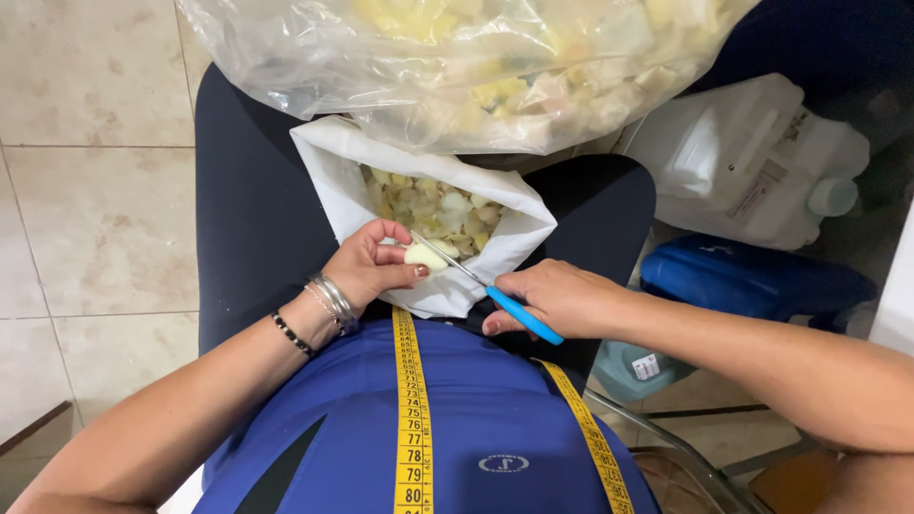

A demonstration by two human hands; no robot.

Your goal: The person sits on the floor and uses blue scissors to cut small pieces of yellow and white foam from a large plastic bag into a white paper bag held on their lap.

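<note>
Left hand: fingers pinched on a pale foam scrap, held over the person's lap, just in front of the white bag.
Right hand: fingers closed around blue-handled scissors.
Relation: blades slant up-left, tips touching the scrap; the left hand is nearer it.
Textures: the scrap looks soft and rounded; the bag holds similar cream offcuts.
Nearby: a yellow tape measure hangs down the chest.

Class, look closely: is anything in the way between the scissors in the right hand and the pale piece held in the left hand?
Nothing visible. The scissors in the right hand already reach the pale piece pinched by the left hand, just above the open white bag.
</note>
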